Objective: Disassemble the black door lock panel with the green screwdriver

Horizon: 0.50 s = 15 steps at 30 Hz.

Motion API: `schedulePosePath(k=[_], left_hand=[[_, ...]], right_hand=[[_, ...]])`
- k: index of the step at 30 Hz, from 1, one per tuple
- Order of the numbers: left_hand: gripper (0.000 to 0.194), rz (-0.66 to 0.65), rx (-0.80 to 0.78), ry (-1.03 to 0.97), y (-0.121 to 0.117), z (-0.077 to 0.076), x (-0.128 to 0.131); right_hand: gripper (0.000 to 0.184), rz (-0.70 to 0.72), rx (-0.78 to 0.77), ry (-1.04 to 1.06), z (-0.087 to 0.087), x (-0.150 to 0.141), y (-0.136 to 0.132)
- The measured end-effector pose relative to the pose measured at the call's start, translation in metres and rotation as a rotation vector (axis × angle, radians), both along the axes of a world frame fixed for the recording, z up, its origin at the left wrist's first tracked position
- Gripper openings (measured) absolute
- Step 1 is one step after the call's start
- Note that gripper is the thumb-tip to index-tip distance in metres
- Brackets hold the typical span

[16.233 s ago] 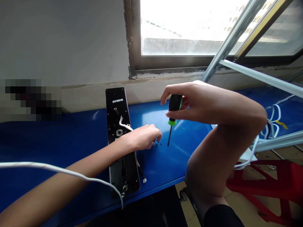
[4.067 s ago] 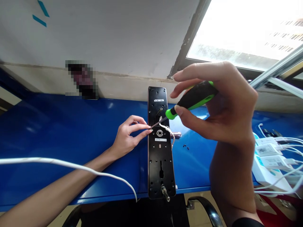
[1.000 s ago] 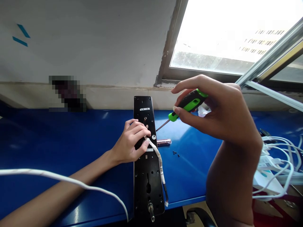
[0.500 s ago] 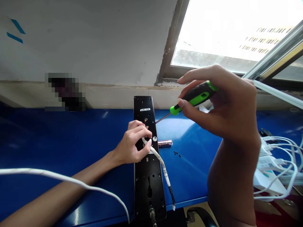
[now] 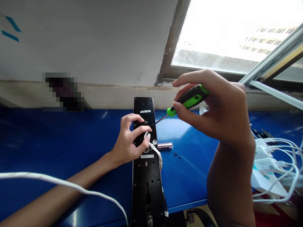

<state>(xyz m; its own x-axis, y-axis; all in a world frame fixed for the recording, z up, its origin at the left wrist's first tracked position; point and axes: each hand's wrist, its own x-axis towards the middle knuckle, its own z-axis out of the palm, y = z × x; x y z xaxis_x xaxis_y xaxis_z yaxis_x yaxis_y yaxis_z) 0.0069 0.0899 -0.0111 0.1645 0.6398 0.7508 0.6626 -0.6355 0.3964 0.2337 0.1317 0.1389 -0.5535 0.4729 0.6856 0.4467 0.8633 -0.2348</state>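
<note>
Against a grey wall (image 5: 94, 41), in the head view, stood a blue table (image 5: 101, 132) with a long, black, perforated panel (image 5: 142, 175) lying mid-table, its near end cut off by the frame. The right hand (image 5: 208, 107) clasped a green-and-black screwdriver (image 5: 193, 99), its tip hard to make out near the panel's right edge. The left hand (image 5: 132, 137) had thumb and forefinger at a white cable (image 5: 156, 152); whether they pinched it, I couldn't tell. Tiny screws (image 5: 175, 154) lay rightward; a white cord (image 5: 71, 186) crossed before the left forearm (image 5: 94, 170).
</note>
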Motion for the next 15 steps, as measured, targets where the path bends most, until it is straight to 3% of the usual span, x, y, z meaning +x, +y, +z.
schedulePosePath(k=[7, 15], left_hand=[[0.029, 0.024, -0.192, 0.071, 0.002, 0.000, -0.001], [0.032, -0.006, -0.182, 0.088, 0.001, 0.003, -0.003]], right_hand=[[0.030, -0.084, 0.110, -0.013, -0.002, -0.003, 0.001], [0.027, -0.174, 0.264, 0.043, -0.011, -0.019, 0.002]])
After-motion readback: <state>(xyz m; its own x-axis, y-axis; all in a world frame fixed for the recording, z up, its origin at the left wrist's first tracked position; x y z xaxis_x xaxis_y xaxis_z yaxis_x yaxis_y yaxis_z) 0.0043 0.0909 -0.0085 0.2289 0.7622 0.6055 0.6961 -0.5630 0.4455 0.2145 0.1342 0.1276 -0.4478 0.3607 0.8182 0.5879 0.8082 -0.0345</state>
